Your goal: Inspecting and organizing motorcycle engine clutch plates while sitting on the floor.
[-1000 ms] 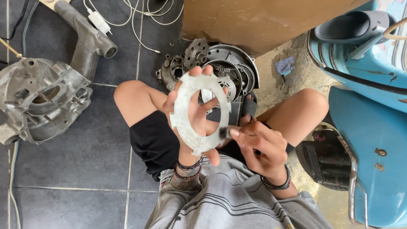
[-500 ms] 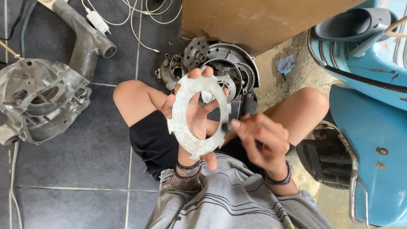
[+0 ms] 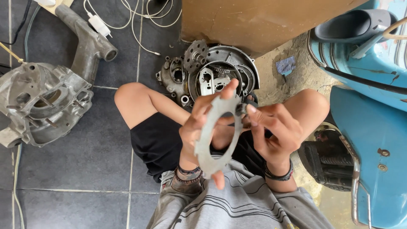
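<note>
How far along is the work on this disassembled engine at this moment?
Done: the engine case lies stripped on the tiles, and the round cover with gears sits open ahead of the knees. In hand: the left hand holds a toothed grey metal ring while the right hand pinches a small dark piece at its rim. Left: the parts remain unassembled.

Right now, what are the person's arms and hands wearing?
Both arms are bare, with no sleeves or gloves. The left hand has dark beaded bracelets stacked at its wrist. The right hand has one dark band around its wrist.
</note>
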